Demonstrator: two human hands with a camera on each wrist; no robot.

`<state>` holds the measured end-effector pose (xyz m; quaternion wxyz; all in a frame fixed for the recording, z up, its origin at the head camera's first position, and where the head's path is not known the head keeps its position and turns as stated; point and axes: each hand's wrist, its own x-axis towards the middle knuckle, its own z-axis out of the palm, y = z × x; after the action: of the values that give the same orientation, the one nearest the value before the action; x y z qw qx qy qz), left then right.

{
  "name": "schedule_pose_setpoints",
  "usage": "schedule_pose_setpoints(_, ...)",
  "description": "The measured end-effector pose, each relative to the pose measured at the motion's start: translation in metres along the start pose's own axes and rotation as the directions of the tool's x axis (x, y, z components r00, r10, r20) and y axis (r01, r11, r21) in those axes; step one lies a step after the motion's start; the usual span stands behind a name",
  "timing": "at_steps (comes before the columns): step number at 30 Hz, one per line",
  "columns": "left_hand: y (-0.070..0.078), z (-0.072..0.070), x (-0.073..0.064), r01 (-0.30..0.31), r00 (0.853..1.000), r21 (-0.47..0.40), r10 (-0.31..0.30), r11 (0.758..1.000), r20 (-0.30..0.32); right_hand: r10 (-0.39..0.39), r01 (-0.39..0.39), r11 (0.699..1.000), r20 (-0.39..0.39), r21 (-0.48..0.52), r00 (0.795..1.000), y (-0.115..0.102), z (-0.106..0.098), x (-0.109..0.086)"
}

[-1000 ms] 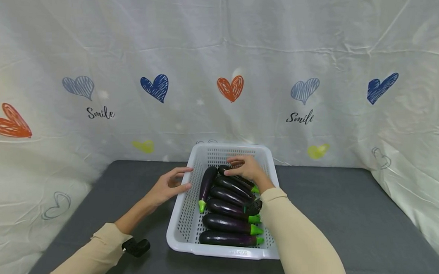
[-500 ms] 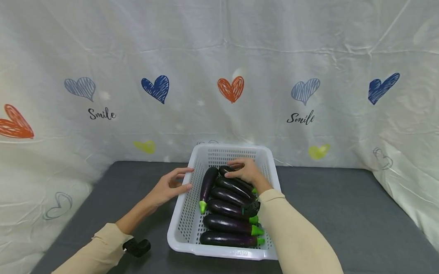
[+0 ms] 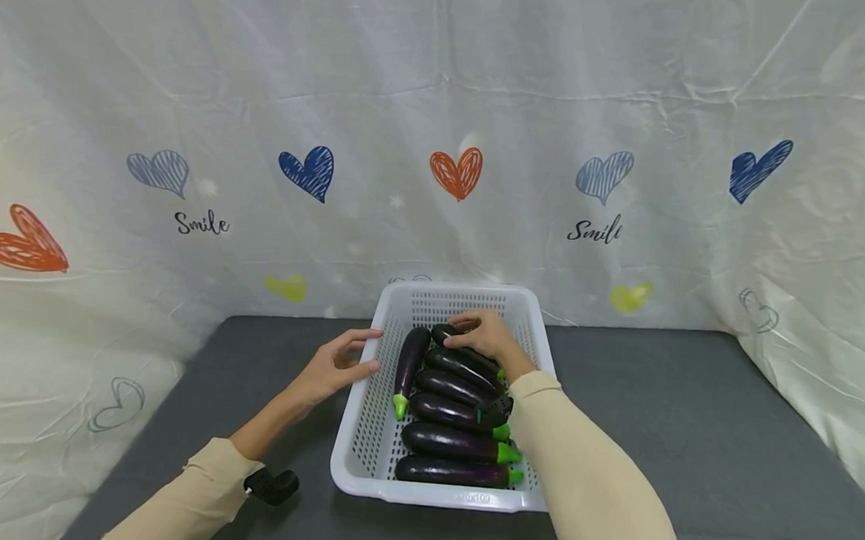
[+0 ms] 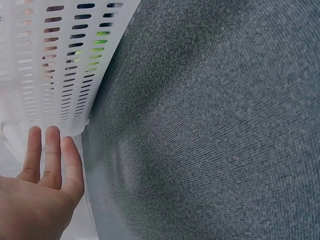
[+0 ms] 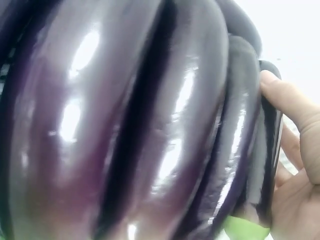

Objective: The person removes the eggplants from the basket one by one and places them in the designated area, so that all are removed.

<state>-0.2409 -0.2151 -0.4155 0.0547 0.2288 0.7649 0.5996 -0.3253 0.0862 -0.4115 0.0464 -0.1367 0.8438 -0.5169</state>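
Note:
A white perforated plastic basket (image 3: 421,494) holds several glossy dark purple eggplants with green stems. Most lie crosswise in a row; one eggplant (image 3: 411,360) points lengthwise along the left side. My right hand (image 3: 489,338) reaches into the back of the basket and grips the rearmost eggplant (image 5: 256,187). In the right wrist view its thumb (image 5: 286,97) presses the near side while the other fingers sit behind. My left hand (image 3: 330,371) is beside the basket's left wall, fingers spread and fairly straight, fingertips right at the rim. The left wrist view shows three fingers extended against the perforated wall (image 4: 60,85).
The basket stands on a dark grey cloth-covered table (image 3: 637,419). Behind it hangs a white curtain (image 3: 382,112) printed with hearts and "Smile", reaching the table's back edge. A small black device (image 3: 271,486) is strapped to the left wrist.
My right hand has settled slightly lower and its thumb has come in against the rearmost eggplant. The left hand and the basket stay practically where they were.

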Motion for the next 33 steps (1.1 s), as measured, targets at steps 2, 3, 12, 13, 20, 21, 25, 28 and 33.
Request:
schedule_pose_setpoints(2, 0.000, 0.000, 0.001, -0.006, 1.000, 0.000, 0.006, 1.000, 0.001, -0.013, 0.013, 1.000, -0.001, 0.004, 1.000, -0.003, -0.003, 0.001)
schedule_pose_setpoints(3, 0.000, 0.000, 0.001, -0.007, 1.000, -0.001, 0.007, 1.000, 0.000, -0.023, 0.023, 1.000, 0.001, 0.009, 1.000, -0.004, -0.004, 0.002)
schedule_pose_setpoints(12, 0.002, 0.002, 0.003, -0.006, 1.000, 0.009, 0.006, 1.000, 0.012, -0.105, 0.105, 0.993, 0.001, 0.047, 0.994, -0.027, -0.024, 0.008)
schedule_pose_setpoints(13, 0.001, 0.002, 0.003, -0.003, 1.000, 0.008, 0.003, 1.000, 0.013, -0.111, 0.111, 0.993, 0.000, 0.046, 0.994, -0.030, -0.025, 0.008)
schedule_pose_setpoints(20, 0.001, 0.001, 0.001, 0.020, 1.000, 0.012, -0.020, 1.000, 0.003, -0.155, 0.155, 0.988, 0.020, 0.013, 0.988, -0.045, -0.034, 0.012)
schedule_pose_setpoints(21, 0.001, 0.001, 0.001, 0.022, 1.000, 0.017, -0.022, 1.000, 0.002, -0.165, 0.164, 0.986, 0.023, 0.013, 0.986, -0.047, -0.036, 0.012)
schedule_pose_setpoints(25, 0.002, 0.000, 0.001, 0.009, 1.000, 0.023, -0.010, 1.000, 0.018, -0.185, 0.185, 0.983, 0.025, 0.022, 0.982, -0.054, -0.040, 0.012)
schedule_pose_setpoints(28, 0.001, 0.000, 0.002, 0.002, 1.000, 0.029, -0.002, 1.000, 0.023, -0.189, 0.188, 0.982, 0.025, 0.032, 0.982, -0.059, -0.042, 0.011)
schedule_pose_setpoints(33, 0.000, -0.001, 0.002, 0.002, 1.000, 0.026, -0.003, 1.000, 0.027, -0.173, 0.172, 0.984, 0.027, 0.049, 0.985, -0.066, -0.045, 0.009)
